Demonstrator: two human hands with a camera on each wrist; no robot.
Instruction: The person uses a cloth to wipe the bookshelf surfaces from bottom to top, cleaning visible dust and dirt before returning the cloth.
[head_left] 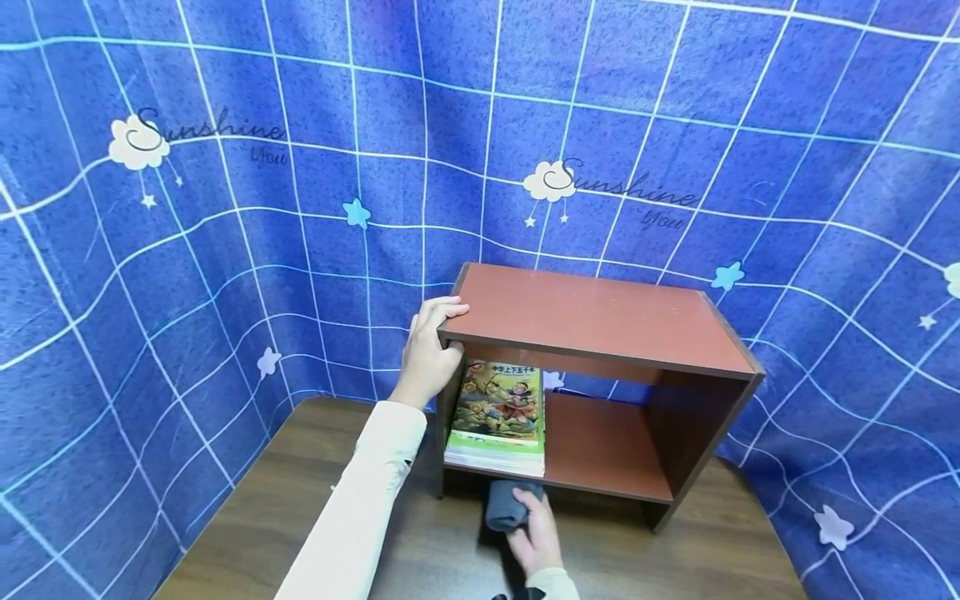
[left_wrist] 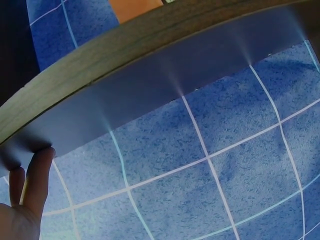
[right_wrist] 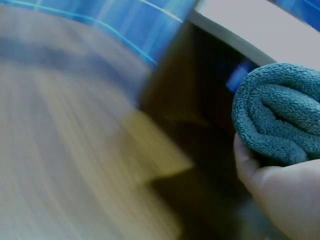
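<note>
A rolled grey-blue towel [head_left: 504, 505] is gripped by my right hand [head_left: 537, 533], just in front of and below the lower board of a small brown shelf [head_left: 600, 312]. In the right wrist view the coiled, fluffy layers of the towel [right_wrist: 280, 112] show, with the thumb side of the hand against it. My left hand [head_left: 429, 350] holds the shelf's upper left front corner, fingers over the top edge and thumb at the front. Two of its fingertips touch the side panel [left_wrist: 135, 90] in the left wrist view. A stack of books [head_left: 498, 412] lies at the left inside the shelf.
The shelf stands on a wooden table [head_left: 300, 475]. Its lower board [head_left: 600, 442] extends to the right of the books, up to the dark right side panel [head_left: 693, 425]. A blue gridded curtain [head_left: 300, 250] hangs behind and along both sides.
</note>
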